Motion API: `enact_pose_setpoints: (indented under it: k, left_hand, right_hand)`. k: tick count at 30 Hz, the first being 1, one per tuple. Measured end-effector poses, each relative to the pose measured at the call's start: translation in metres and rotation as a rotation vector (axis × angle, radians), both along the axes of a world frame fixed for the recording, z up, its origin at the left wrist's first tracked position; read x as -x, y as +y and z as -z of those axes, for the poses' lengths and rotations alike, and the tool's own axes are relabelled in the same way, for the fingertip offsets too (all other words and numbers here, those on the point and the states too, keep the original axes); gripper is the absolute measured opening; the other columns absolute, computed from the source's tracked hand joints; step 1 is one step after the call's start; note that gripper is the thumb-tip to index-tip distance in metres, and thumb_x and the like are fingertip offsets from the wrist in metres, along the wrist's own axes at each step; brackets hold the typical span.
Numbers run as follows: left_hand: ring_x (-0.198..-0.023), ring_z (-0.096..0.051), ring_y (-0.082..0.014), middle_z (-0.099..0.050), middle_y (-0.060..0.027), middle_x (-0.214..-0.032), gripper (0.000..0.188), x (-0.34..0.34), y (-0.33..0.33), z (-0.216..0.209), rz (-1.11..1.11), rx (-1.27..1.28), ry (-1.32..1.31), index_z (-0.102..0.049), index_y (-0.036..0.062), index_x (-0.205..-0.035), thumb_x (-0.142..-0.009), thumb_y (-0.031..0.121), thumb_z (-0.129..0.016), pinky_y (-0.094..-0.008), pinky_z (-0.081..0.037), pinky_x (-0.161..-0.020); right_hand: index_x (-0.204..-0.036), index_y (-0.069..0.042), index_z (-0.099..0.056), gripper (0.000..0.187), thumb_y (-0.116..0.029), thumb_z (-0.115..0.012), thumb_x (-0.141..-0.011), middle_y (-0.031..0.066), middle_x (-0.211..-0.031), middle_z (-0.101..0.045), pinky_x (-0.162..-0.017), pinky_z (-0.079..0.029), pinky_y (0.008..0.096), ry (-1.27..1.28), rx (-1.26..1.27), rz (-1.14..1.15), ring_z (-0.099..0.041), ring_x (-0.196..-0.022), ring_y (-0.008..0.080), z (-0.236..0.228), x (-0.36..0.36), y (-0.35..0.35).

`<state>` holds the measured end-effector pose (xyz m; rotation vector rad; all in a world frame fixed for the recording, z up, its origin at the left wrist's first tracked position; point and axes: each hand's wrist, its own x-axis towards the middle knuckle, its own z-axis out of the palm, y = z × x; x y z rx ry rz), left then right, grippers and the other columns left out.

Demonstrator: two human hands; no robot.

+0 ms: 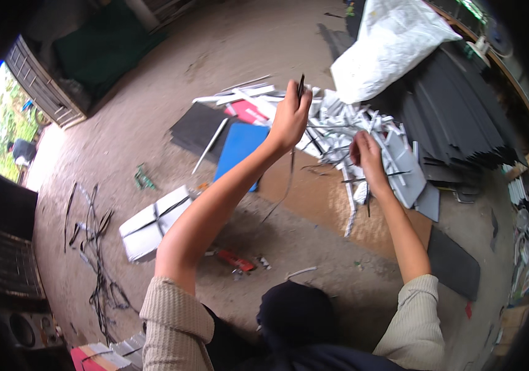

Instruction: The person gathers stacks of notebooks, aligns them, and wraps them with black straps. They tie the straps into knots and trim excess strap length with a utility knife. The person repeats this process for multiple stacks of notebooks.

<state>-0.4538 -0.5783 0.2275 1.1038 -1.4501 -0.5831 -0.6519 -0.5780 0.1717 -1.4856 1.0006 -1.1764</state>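
Note:
My left hand (290,117) is raised over the pile, its fingers closed round a thin black strap (302,85). One end of the strap sticks up above the fist, and a dark length (290,179) hangs below it. To the right, my right hand (366,157) is lower, with its fingers curled together; whatever they may hold is hidden. Beneath both hands lies a loose heap of white and grey strips (332,114), with dark straps among them. Under the heap is a brown board (301,191), and a blue sheet (238,148) shows beside my left forearm.
A white bundle (147,226) tied with black strap sits left of my forearm. Tangled black straps (99,266) lie farther left on the floor. A stuffed white sack (391,46) and stacked dark sheets (456,105) stand at the far right. A red object (236,260) lies nearby.

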Motion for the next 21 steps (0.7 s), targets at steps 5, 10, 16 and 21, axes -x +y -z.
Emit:
enact_pose_setpoints:
  k: [5,10,16,21]
  left_hand:
    - [-0.054,-0.040,-0.0146,-0.043,-0.0074,-0.061,0.017,0.094,-0.078,-0.095,0.092,0.418,0.431,-0.039,0.0030,-0.085,-0.089,0.019,-0.040,-0.0286,-0.035,-0.052]
    - [-0.054,-0.029,-0.0055,-0.033,0.0044,-0.062,0.026,0.143,-0.104,-0.093,0.263,0.491,0.845,-0.040,0.0113,-0.076,-0.091,0.032,-0.043,-0.0225,-0.025,-0.051]
    - [-0.058,-0.038,-0.0153,-0.042,-0.0020,-0.065,0.030,0.186,-0.109,0.120,0.044,-0.109,0.247,-0.042,0.0018,-0.079,-0.090,0.030,-0.041,-0.0285,-0.031,-0.055]
    - [-0.114,-0.034,-0.0342,-0.037,-0.0178,-0.117,0.078,0.155,-0.101,0.226,-0.055,-0.453,-0.489,-0.032,0.0004,-0.121,-0.070,0.051,-0.062,-0.0468,-0.026,-0.094]
  right_hand:
    - [-0.073,-0.010,-0.045,0.030,-0.033,-0.039,-0.093,-0.0029,-0.058,-0.045,-0.042,-0.029,0.0163,-0.001,0.274,0.194,-0.040,-0.046,0.0030,-0.073,0.087,-0.047]
    - [-0.069,-0.007,-0.045,0.032,-0.027,-0.037,-0.093,-0.0008,-0.055,-0.043,-0.045,-0.035,0.0216,-0.002,0.290,0.384,-0.040,-0.046,0.0052,-0.076,0.133,-0.064]
    - [-0.081,0.002,-0.051,0.032,-0.028,-0.043,-0.089,0.0207,-0.067,-0.054,-0.059,-0.042,0.0425,0.541,0.160,0.514,-0.054,-0.063,0.0364,0.082,0.159,-0.095]
    - [-0.111,0.002,-0.047,0.046,-0.035,-0.049,-0.084,0.0266,-0.109,-0.046,-0.082,-0.040,0.0456,0.955,0.085,0.319,-0.048,-0.097,0.0394,0.155,0.153,-0.084]
